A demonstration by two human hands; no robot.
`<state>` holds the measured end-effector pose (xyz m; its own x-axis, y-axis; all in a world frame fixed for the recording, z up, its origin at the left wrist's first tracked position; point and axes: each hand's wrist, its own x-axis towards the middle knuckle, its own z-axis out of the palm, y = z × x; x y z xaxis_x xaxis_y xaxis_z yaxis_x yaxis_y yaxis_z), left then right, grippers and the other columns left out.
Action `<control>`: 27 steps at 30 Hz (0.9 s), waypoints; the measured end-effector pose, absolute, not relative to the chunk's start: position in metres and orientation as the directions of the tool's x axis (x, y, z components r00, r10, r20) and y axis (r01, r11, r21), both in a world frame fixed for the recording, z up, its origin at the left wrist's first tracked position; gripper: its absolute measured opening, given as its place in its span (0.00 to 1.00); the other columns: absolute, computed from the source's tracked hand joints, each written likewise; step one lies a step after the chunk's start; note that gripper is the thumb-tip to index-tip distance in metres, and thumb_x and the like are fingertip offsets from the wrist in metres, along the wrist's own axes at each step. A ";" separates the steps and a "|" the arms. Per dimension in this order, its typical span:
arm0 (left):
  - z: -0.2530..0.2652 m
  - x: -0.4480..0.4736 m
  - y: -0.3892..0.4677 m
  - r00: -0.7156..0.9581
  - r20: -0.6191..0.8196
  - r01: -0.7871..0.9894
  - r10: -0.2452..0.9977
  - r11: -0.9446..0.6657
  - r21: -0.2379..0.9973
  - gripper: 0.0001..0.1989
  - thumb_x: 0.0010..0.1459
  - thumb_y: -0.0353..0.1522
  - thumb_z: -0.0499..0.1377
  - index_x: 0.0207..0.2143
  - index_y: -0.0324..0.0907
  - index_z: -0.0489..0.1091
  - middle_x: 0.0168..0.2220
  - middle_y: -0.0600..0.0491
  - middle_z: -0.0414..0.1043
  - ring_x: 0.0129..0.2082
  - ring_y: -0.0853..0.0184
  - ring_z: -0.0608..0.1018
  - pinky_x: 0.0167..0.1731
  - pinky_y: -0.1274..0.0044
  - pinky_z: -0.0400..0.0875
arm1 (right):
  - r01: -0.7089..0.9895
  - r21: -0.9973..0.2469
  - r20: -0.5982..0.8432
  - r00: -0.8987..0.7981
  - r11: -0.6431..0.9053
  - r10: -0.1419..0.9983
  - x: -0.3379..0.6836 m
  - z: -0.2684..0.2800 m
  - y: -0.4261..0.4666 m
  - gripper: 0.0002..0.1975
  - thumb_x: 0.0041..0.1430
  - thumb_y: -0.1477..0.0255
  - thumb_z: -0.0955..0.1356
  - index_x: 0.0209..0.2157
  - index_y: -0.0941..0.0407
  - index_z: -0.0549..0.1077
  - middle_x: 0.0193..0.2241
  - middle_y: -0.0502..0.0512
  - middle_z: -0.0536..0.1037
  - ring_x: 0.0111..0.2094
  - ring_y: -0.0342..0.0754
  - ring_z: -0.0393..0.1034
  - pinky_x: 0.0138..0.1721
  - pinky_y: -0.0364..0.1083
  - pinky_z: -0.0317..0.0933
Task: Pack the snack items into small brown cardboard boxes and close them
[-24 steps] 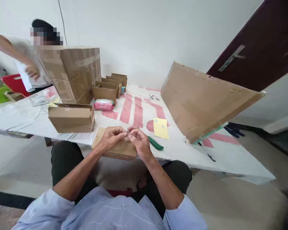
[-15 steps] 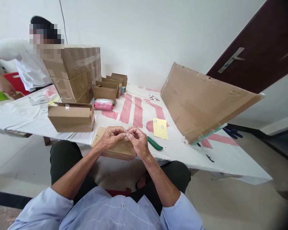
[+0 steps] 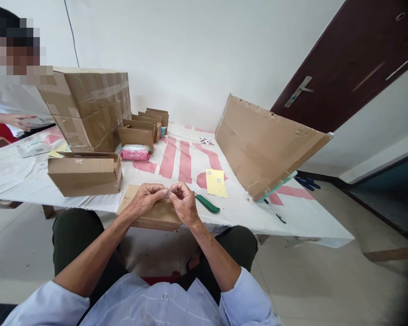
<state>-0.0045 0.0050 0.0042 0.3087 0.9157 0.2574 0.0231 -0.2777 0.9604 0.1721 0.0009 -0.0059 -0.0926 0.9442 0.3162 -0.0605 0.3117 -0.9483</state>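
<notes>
Through the head feed I'm bringing both hands together over the flat box (image 3: 163, 221), which is lying at the near edge of the table, on the white cloth (image 3: 248, 219). I'm pinching with the left hand (image 3: 149, 199), thumb against forefinger, and I'm doing the same with the right hand (image 3: 183, 201), the two sets of fingertips meeting or nearly so above the box's top. Both grips are looking closed, but whatever may be caught between the tips is too small for me to make out, and I can't tell whether the hands are also pressing on the cardboard. Just beside the right hand, the green knife (image 3: 207, 203) is lying on the cloth, with the yellow card (image 3: 216, 183) behind it. To the left, the open carton (image 3: 85, 179) is standing near the flat box, and past its far right corner the pink pack (image 3: 135, 152) is sitting before a row of open boxes (image 3: 136, 138). The taped stack (image 3: 88, 108) is rising behind the carton, and a co-worker (image 3: 18, 106) is standing beyond it. Over on the right, the cardboard sheet (image 3: 268, 142) is leaning at a slant, the pen (image 3: 275, 212) lying near its lower corner.
</notes>
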 end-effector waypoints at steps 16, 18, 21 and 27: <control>0.009 -0.004 0.001 0.176 0.331 0.034 0.927 -0.342 0.939 0.18 0.61 0.47 0.68 0.30 0.41 0.81 0.30 0.51 0.78 0.31 0.66 0.75 0.36 0.76 0.71 | -0.098 -0.992 0.101 -0.225 0.081 0.969 0.180 0.004 0.003 0.20 0.53 0.51 0.79 0.30 0.55 0.81 0.22 0.48 0.77 0.24 0.44 0.70 0.30 0.44 0.68; 0.007 -0.005 0.001 0.129 0.314 0.020 0.941 -0.319 0.948 0.17 0.58 0.47 0.70 0.31 0.41 0.83 0.30 0.51 0.80 0.31 0.66 0.76 0.36 0.76 0.71 | -0.107 -0.993 0.073 -0.236 0.049 0.969 0.179 0.005 0.003 0.21 0.51 0.51 0.80 0.29 0.55 0.80 0.22 0.49 0.78 0.24 0.44 0.70 0.30 0.44 0.68; 0.005 -0.006 0.000 0.114 0.306 0.003 0.945 -0.308 0.951 0.18 0.56 0.48 0.73 0.31 0.41 0.83 0.31 0.51 0.82 0.32 0.65 0.78 0.36 0.76 0.74 | -0.110 -0.994 0.053 -0.265 0.024 0.963 0.179 0.007 0.002 0.22 0.48 0.51 0.81 0.29 0.55 0.80 0.23 0.48 0.78 0.26 0.44 0.72 0.31 0.44 0.68; 0.004 -0.008 -0.003 0.157 0.286 0.025 0.945 -0.294 0.956 0.23 0.55 0.53 0.73 0.32 0.41 0.84 0.33 0.49 0.84 0.32 0.63 0.81 0.36 0.74 0.77 | -0.149 -0.989 0.060 -0.290 0.017 0.955 0.178 0.005 -0.003 0.22 0.47 0.52 0.83 0.28 0.54 0.79 0.24 0.47 0.79 0.26 0.44 0.72 0.32 0.44 0.69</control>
